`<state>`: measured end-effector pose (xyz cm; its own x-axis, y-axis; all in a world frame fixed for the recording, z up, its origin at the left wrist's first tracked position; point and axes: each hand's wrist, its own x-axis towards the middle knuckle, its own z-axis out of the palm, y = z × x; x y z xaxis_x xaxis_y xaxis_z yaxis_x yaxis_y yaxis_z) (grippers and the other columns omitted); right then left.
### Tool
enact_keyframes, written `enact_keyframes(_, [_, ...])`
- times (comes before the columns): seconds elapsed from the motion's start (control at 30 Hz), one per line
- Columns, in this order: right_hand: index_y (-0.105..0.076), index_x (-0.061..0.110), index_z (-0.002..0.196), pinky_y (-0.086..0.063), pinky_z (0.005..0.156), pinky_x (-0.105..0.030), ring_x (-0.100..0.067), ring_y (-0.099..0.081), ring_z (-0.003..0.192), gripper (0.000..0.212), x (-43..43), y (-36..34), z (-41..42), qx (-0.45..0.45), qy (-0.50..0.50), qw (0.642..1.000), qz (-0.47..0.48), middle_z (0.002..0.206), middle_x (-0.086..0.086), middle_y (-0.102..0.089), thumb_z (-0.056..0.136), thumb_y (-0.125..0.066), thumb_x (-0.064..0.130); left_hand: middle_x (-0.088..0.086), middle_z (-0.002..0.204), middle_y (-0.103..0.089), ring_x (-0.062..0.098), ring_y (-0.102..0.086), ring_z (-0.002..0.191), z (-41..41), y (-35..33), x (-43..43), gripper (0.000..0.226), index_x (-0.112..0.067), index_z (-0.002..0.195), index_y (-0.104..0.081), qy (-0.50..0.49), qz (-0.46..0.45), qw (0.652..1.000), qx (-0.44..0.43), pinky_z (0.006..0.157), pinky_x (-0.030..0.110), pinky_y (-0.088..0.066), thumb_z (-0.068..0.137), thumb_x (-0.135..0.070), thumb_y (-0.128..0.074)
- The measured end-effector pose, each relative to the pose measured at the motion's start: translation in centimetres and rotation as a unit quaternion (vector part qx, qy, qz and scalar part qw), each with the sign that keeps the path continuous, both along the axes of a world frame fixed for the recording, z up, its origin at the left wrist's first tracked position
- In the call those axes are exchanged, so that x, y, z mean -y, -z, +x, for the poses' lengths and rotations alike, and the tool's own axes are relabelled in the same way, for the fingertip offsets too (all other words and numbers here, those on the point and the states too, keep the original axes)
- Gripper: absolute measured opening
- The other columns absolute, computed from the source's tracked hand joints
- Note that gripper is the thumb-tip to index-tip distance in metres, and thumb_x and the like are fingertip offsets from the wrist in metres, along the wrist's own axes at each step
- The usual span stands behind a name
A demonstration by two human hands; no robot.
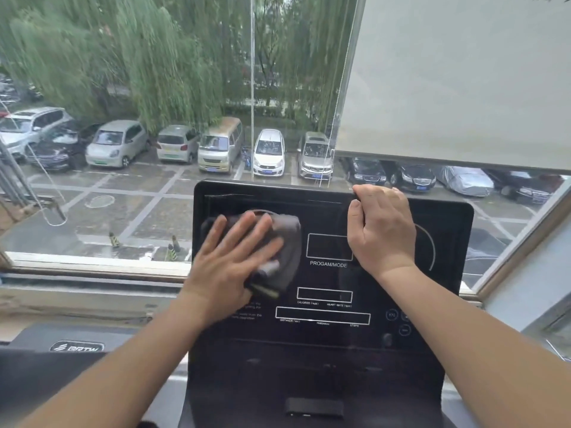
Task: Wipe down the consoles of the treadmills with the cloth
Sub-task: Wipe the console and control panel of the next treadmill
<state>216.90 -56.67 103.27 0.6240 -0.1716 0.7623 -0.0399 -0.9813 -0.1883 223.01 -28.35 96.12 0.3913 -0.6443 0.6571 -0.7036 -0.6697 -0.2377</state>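
The black glossy treadmill console (327, 332) fills the lower middle, with white outlined display boxes and the words PROGAM/MODE. A grey cloth (289, 242) lies bunched on the console's upper left part. My left hand (230, 261) presses flat on the cloth with straight, spread fingers. My right hand (381, 230) grips the console's top edge, fingers curled over the rim and thumb on the front face.
A large window (154, 134) stands right behind the console, with its sill (92, 264) at the left and a parking lot outside. A pale roller blind (463, 81) hangs at the upper right with a bead cord (332, 143). Another treadmill's dark housing (77, 347) sits at the lower left.
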Motion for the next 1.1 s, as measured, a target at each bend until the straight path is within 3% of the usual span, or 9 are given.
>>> enact_keyframes(0.17, [-0.066,0.013,0.129,-0.033,0.12,-0.047,-0.03,-0.058,0.122,0.045,0.0,0.0,-0.1,-0.002,0.002,1.0,-0.004,0.127,-0.004,-0.07,0.106,-0.036,0.038,0.002,0.174,-0.003,0.029,0.006,0.16,-0.7,-3.0,6.3,0.086,-0.031,0.163,-0.025,-0.132,-0.226,0.959,-0.109,0.126,0.058,0.009,0.083,-0.036,-0.056])
enact_keyframes(0.23, [-0.065,0.013,0.129,-0.033,0.118,-0.044,-0.031,-0.059,0.123,0.051,0.2,0.0,-0.2,-0.003,-0.005,1.0,-0.011,0.128,-0.005,-0.069,0.108,-0.029,0.042,0.004,0.174,0.002,0.032,0.01,0.159,-2.4,-1.7,8.6,0.089,-0.031,0.163,-0.022,-0.124,-0.192,0.967,-0.116,0.125,0.061,0.009,0.08,-0.04,-0.055])
enact_keyframes(0.33, [-0.065,0.013,0.131,-0.032,0.119,-0.043,-0.03,-0.058,0.125,0.053,0.7,0.0,-0.2,-0.004,-0.018,1.0,-0.012,0.13,-0.005,-0.069,0.109,-0.026,0.042,0.004,0.174,-0.004,0.032,0.003,0.16,-3.3,-0.3,8.7,0.103,-0.031,0.162,-0.029,-0.013,-0.004,0.998,-0.053,0.125,0.064,-0.004,0.067,-0.031,-0.068])
enact_keyframes(0.43, [-0.065,0.014,0.132,-0.031,0.121,-0.041,-0.029,-0.057,0.127,0.054,0.9,0.0,-0.3,-0.01,-0.025,1.0,-0.01,0.131,-0.003,-0.068,0.109,-0.026,0.043,0.0,0.173,-0.011,0.025,-0.003,0.16,-0.8,-3.3,6.1,0.095,-0.034,0.16,-0.032,0.07,0.121,0.99,0.018,0.127,0.058,-0.008,0.071,-0.029,-0.064])
enact_keyframes(0.67, [-0.067,0.014,0.129,-0.03,0.122,-0.04,-0.029,-0.058,0.125,0.044,0.4,-0.1,-0.3,0.004,-0.023,1.0,0.013,0.129,-0.004,-0.07,0.106,-0.035,0.034,0.001,0.174,-0.002,0.03,0.009,0.16,-1.4,-4.5,9.5,0.097,-0.032,0.164,-0.021,-0.067,-0.108,0.988,-0.088,0.126,0.057,0.009,0.075,-0.034,-0.061])
enact_keyframes(0.8, [-0.066,0.016,0.131,-0.02,0.124,-0.03,-0.028,-0.056,0.13,0.047,1.0,-0.2,-0.3,-0.018,-0.032,0.999,0.021,0.132,-0.001,-0.068,0.106,-0.032,0.035,0.001,0.173,-0.008,0.029,0.003,0.16,-4.7,0.3,9.6,0.103,-0.031,0.16,-0.033,0.038,0.051,0.996,-0.062,0.126,0.059,0.001,0.063,-0.031,-0.068])
enact_keyframes(0.93, [-0.063,0.019,0.135,-0.008,0.124,-0.022,-0.024,-0.051,0.135,0.048,0.8,-0.5,-0.7,-0.044,-0.034,0.998,0.04,0.136,0.002,-0.065,0.105,-0.029,0.036,-0.004,0.173,-0.013,0.022,0.0,0.16,-4.1,0.6,6.0,0.092,-0.033,0.159,-0.034,0.138,0.211,0.967,-0.018,0.128,0.053,-0.002,0.071,-0.026,-0.063])
enact_keyframes(1.0, [-0.062,0.018,0.135,-0.01,0.126,-0.03,-0.023,-0.049,0.134,0.045,0.5,-0.7,-1.0,-0.053,-0.037,0.997,0.036,0.136,0.001,-0.064,0.105,-0.032,0.034,-0.003,0.172,-0.016,0.021,-0.005,0.16,-2.4,-1.1,4.6,0.088,-0.033,0.158,-0.037,0.116,0.18,0.977,0.003,0.128,0.053,-0.009,0.074,-0.025,-0.063])
enact_keyframes(1.1, [-0.058,0.018,0.136,-0.013,0.128,-0.042,-0.022,-0.045,0.135,0.042,-0.1,-0.8,-1.3,-0.068,-0.027,0.997,0.027,0.136,0.001,-0.061,0.102,-0.04,0.035,-0.001,0.171,-0.021,0.024,-0.013,0.159,-0.3,-3.0,2.9,0.093,-0.03,0.157,-0.042,0.019,0.013,1.0,-0.019,0.127,0.056,-0.014,0.068,-0.022,-0.067])
